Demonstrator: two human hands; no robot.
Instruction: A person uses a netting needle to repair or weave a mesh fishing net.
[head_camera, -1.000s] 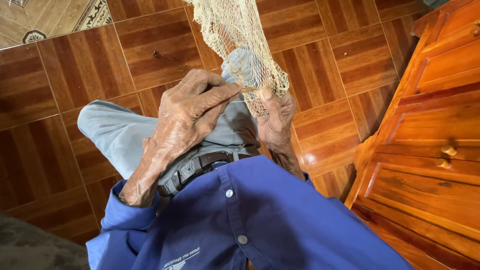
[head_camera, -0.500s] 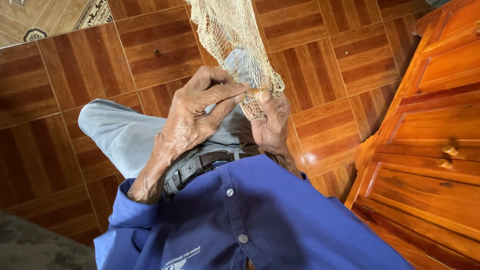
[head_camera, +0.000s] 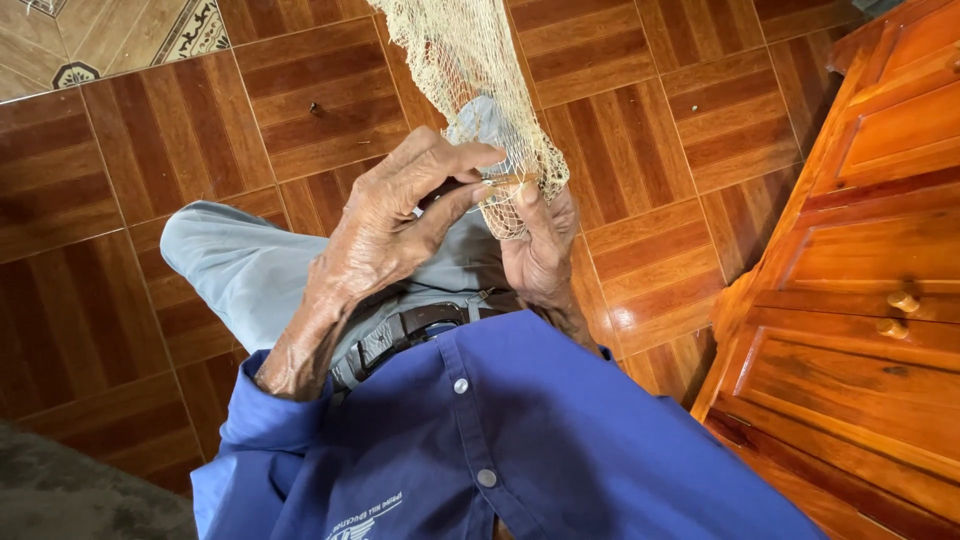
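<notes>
Net position: the cream mesh net (head_camera: 470, 70) hangs from above the frame; its lower edge sits between both hands over the lap.
Left hand (head_camera: 400, 215): pinches a thin tool, barely visible, at the net edge.
Right hand (head_camera: 540, 250): grips the mesh hem.
Risk, snag: the fine mesh could catch on a finger and tear.
Risk, slip: a loosened grip could drop the hem and slacken the mesh.

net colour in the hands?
Pale cream, open-mesh knotted fishing net, pinched at its lower edge by both hands; head view, the only one, shows it clearly.
</notes>
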